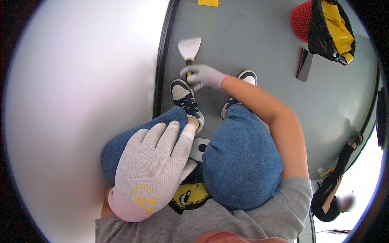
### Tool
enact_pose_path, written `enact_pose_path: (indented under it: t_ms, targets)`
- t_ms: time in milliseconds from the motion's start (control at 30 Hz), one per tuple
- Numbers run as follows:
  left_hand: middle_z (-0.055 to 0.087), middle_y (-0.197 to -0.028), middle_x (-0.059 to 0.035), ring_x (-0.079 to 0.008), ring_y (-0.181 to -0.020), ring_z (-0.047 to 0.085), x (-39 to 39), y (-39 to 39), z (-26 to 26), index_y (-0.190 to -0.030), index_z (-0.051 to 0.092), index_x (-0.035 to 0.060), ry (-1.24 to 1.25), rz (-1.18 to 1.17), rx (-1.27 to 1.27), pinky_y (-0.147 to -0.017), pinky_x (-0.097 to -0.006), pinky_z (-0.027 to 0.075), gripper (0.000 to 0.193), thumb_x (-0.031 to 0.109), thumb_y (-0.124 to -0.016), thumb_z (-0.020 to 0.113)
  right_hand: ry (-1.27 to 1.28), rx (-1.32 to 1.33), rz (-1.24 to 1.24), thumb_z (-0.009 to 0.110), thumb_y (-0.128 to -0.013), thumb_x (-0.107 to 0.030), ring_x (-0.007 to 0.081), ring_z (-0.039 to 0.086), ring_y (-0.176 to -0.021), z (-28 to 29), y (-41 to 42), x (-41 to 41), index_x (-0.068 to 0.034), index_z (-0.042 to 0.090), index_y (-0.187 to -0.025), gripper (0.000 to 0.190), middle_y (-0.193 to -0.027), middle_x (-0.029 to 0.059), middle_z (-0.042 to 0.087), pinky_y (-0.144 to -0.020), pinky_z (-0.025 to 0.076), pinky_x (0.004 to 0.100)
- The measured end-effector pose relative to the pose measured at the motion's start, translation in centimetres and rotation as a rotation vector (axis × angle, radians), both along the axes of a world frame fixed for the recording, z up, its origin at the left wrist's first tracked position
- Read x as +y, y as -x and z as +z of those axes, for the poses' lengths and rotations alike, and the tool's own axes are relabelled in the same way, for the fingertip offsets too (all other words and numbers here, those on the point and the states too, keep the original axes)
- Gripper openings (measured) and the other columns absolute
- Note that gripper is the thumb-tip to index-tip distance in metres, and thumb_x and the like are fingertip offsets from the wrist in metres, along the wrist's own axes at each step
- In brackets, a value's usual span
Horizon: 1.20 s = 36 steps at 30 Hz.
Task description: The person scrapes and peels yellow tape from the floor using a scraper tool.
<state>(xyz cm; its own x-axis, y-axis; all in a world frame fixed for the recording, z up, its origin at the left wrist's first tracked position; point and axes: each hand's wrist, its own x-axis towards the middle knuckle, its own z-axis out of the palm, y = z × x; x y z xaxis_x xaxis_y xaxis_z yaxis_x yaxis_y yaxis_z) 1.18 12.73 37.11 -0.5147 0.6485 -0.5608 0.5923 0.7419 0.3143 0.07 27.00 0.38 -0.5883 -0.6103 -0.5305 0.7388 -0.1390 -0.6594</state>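
Note:
My right hand (206, 77), in a light knitted glove with a pink cuff edge, is slightly blurred and has its fingers around the handle of a putty knife (189, 48). The wide metal blade points away from me over the grey floor, just beyond the toe of my left shoe (184, 95). My left hand (155, 164), in a matching glove with a yellow mark, rests palm down over my left thigh and knee. Its fingers are slightly spread and no object shows in it.
A white wall (91, 76) with a black base strip (164, 57) runs along my left. At the upper right are a red basket (301, 21) with a black liner and yellow material, and a dark flat block (304, 65). Yellow material (209, 2) lies farther ahead. Another person (329, 188) sits at the right.

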Motion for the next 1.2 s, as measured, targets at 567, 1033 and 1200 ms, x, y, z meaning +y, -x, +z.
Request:
enact_pose_path:
  t_ms: [567, 1033, 1200]
  targets:
    - [0.061, -0.111, -0.0155, -0.0331, -0.108, 0.057, -1.1, 0.1, 0.2, -0.112, 0.058, 0.0018, 0.047, 0.033, 0.035, -0.092, -0.0461, 0.043, 0.053, 0.024, -0.067, 0.076, -0.441, 0.027, -0.208, 0.051, -0.092, -0.018, 0.0078, 0.054, -0.058, 8.8, -3.5, 9.7, -0.011, 0.064, -0.120, 0.032, -0.077, -0.0006, 0.056, -0.052, 0.043, 0.0218]
    - [0.064, -0.100, -0.0131, -0.0320, -0.107, 0.058, -0.3, -0.5, -1.0, -0.092, 0.062, 0.0018, 0.110, -0.043, 0.035, -0.092, -0.0452, 0.044, 0.035, 0.022, -0.067, 0.075, -0.662, 0.403, -0.389, 0.056, -0.089, -0.025, 0.0070, 0.047, -0.064, 4.8, 7.6, 11.6, -0.011, 0.065, -0.120, 0.035, -0.073, -0.0030, 0.052, -0.061, 0.043, 0.0240]
    - [0.064, -0.104, -0.0138, -0.0327, -0.109, 0.057, -0.5, -0.2, -0.4, -0.096, 0.061, 0.0011, 0.087, -0.031, 0.003, -0.093, -0.0460, 0.044, 0.038, 0.022, -0.067, 0.075, -0.696, 0.412, -0.435, 0.055, -0.089, -0.021, 0.0060, 0.047, -0.065, 8.7, 5.3, 12.9, -0.008, 0.067, -0.116, 0.032, -0.072, -0.0030, 0.051, -0.060, 0.041, 0.0233]
